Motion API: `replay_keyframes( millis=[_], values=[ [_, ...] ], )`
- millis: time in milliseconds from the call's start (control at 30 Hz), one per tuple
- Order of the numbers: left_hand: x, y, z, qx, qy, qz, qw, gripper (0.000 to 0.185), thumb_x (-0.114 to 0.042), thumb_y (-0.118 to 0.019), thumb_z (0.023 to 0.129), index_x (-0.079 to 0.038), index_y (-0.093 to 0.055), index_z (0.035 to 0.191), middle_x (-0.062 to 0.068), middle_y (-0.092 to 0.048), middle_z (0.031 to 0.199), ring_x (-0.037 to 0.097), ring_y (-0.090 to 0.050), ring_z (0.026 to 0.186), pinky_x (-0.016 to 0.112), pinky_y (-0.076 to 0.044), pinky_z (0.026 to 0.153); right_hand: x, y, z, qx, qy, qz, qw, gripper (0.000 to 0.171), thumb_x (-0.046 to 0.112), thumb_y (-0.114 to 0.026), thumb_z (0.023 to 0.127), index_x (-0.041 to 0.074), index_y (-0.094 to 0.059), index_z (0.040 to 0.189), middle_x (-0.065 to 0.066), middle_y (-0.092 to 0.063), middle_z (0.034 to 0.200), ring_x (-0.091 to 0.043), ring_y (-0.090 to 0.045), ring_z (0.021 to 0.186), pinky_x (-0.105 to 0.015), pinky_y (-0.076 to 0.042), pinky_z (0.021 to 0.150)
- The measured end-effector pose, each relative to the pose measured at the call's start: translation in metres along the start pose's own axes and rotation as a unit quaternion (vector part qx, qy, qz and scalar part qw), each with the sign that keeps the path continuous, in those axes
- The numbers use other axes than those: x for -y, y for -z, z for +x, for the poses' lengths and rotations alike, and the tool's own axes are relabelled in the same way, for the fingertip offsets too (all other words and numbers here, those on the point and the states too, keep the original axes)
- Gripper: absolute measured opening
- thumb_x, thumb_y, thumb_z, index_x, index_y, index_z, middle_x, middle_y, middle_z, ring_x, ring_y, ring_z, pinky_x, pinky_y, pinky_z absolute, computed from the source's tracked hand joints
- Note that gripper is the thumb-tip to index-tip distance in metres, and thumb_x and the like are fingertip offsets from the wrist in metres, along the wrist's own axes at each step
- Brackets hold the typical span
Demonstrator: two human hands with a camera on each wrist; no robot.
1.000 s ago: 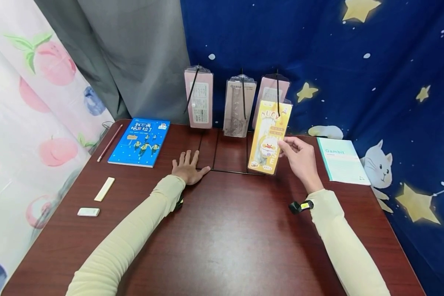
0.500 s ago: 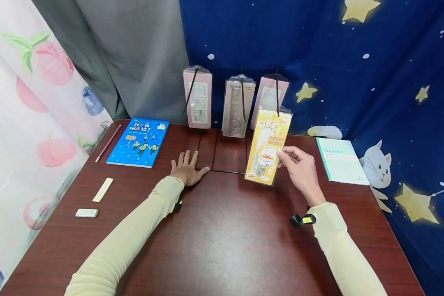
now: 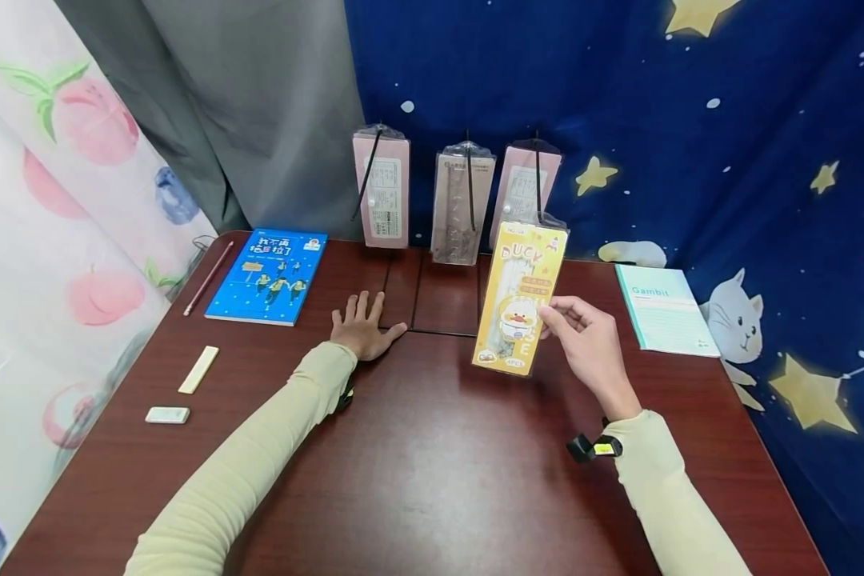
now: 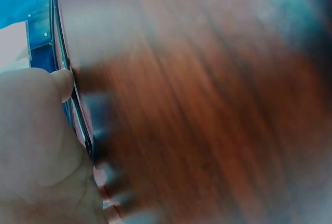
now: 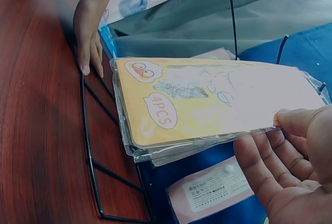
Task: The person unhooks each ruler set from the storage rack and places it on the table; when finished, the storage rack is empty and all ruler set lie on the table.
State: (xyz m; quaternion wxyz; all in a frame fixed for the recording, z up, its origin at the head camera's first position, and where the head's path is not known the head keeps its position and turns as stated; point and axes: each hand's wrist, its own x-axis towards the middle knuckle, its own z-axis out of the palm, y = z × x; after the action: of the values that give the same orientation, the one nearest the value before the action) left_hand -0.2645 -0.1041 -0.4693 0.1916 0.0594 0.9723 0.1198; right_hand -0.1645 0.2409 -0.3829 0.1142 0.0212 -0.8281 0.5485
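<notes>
Dark red-brown wood fills my feed, a table (image 3: 432, 448) backed by a starry blue cloth (image 3: 691, 120) and a grey curtain (image 3: 245, 104).

On my right hand (image 3: 589, 346) the thumb and fingertips (image 5: 290, 123) pinch the right edge of a yellow duck packet (image 3: 520, 298), and the other fingers lie loosely curled below it. I hold the packet upright and slightly tilted, off the table, in front of the rightmost peg of a black wire rack (image 3: 468, 184). From the right wrist I read "4PCS" on its clear sleeve, and a pink packet (image 5: 212, 186) shows beneath it.

My left hand (image 3: 366, 324) lies flat on the table, fingers straight and a little spread, holding nothing, its tips at the rack's base wire. The left wrist view is blurred, but the thumb (image 4: 61, 83) shows against that wire.

Three more packets hang on the rack behind: a pink one (image 3: 382, 196), a clear one (image 3: 461, 208) and another pink one (image 3: 522, 188).

Further left lie a blue book (image 3: 270, 276), a pencil (image 3: 207, 278), a cream strip (image 3: 198, 369) and a white eraser (image 3: 166, 414). To the right a pale notebook marked Gambit (image 3: 664, 310) rests near the table's edge.
</notes>
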Motion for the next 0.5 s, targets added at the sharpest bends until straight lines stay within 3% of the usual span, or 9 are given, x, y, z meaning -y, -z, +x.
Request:
replay_keyframes(
  millis=[300, 500],
  values=[
    [0.01, -0.01, 0.017, 0.006, -0.003, 0.009, 0.9999, 0.089, -0.071, -0.026, 0.104, -0.018, 0.007, 0.168, 0.017, 0.008, 0.175, 0.04, 0.008, 0.162, 0.067, 0.0, 0.127, 0.003, 0.003, -0.013, 0.002, -0.005, -0.008, 1.0, 0.034, 0.036, -0.071, 0.099, 0.007, -0.074, 0.117, 0.0, -0.077, 0.094, -0.027, -0.073, 0.083, -0.019, -0.058, 0.073],
    [0.008, -0.007, 0.012, 0.003, -0.007, 0.004, 1.0, 0.09, -0.072, -0.026, 0.104, -0.018, 0.006, 0.168, 0.018, 0.007, 0.175, 0.041, 0.007, 0.162, 0.067, -0.001, 0.127, 0.006, 0.008, -0.024, 0.005, -0.013, -0.03, 0.999, 0.035, 0.038, -0.07, 0.1, 0.009, -0.074, 0.118, -0.007, -0.078, 0.099, -0.018, -0.072, 0.081, -0.019, -0.057, 0.074]
  ],
)
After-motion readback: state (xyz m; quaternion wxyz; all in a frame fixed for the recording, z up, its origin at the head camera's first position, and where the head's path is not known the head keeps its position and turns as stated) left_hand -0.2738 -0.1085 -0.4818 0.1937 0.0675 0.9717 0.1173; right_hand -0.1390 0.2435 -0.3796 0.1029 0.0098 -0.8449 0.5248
